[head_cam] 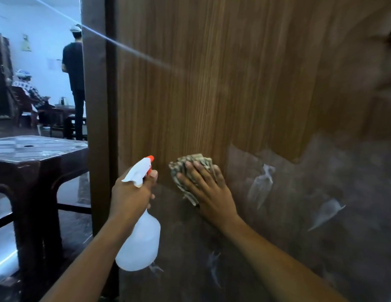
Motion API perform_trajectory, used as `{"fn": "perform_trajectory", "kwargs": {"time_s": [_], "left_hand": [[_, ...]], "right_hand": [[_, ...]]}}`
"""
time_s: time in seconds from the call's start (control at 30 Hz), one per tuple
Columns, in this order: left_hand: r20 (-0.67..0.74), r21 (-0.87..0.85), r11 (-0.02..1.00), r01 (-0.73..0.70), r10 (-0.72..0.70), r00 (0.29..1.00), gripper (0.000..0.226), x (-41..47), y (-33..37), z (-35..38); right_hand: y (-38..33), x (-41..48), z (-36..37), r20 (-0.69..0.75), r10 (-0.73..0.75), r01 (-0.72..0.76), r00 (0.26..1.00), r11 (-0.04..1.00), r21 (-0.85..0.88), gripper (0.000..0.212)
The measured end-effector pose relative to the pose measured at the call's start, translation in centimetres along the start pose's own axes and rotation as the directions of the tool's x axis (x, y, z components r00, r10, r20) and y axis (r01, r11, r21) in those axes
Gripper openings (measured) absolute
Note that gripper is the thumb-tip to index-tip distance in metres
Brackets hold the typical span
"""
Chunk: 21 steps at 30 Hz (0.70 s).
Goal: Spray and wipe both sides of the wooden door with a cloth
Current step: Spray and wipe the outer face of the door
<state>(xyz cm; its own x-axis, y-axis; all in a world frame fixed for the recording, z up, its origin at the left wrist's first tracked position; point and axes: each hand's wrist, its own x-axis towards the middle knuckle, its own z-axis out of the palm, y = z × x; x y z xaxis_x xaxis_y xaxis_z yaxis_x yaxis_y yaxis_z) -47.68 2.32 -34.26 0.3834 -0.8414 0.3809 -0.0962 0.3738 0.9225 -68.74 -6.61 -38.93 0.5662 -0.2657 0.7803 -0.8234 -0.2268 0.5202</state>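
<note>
A cloth is pressed to the wooden door by the flat-fingered right hand, mid-wipe; just beside it, a spray bottle is gripped in the left hand. Spraying higher up is likely needed next.

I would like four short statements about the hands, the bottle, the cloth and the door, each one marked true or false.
1. The left hand grips the spray bottle. True.
2. The cloth hangs from the bottle. False: the right hand presses it flat against the wooden door.
3. The nozzle tip is orange. True.
4. The dark table stands to the right of the door. False: it stands to the left, beyond the door's edge.
</note>
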Motion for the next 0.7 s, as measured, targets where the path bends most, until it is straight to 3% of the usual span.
{"fn": "perform_trajectory", "kwargs": {"time_s": [0.1,0.2,0.3,0.47,0.57,0.7], "left_hand": [[-0.02,-0.018,0.998,0.066,-0.067,0.998,0.04,0.0,-0.8,0.6],[0.005,-0.006,0.998,0.07,-0.07,0.998,0.039,-0.3,-1.3,1.9],[0.023,-0.034,0.996,0.087,-0.087,0.996,0.03,-0.8,-1.4,3.3],[0.062,-0.018,0.999,0.029,-0.028,0.998,0.027,-2.0,-0.7,5.1],[0.066,-0.02,0.998,0.055,-0.054,0.996,0.035,-2.7,-0.3,6.2],[0.122,0.048,0.998,-0.042,0.036,0.992,0.044,-3.7,0.0,7.6]], "right_hand": [[4.1,-2.9,-1.5,0.018,0.218,-0.215,0.976,0.971,-0.106,0.071],[5.6,0.7,-2.6,-0.013,0.425,-0.425,0.905,0.904,-0.05,0.071],[4.6,2.8,-2.3,0.009,0.383,-0.382,0.924,0.924,-0.025,0.072],[7.0,-4.4,-1.9,0.085,0.113,-0.103,0.99,0.988,-0.119,0.07],[9.5,-7.8,-3.1,0.094,0.271,-0.255,0.958,0.954,-0.16,0.072],[10.1,-3.7,-4.3,0.024,0.51,-0.507,0.86,0.859,-0.075,0.072]]}}
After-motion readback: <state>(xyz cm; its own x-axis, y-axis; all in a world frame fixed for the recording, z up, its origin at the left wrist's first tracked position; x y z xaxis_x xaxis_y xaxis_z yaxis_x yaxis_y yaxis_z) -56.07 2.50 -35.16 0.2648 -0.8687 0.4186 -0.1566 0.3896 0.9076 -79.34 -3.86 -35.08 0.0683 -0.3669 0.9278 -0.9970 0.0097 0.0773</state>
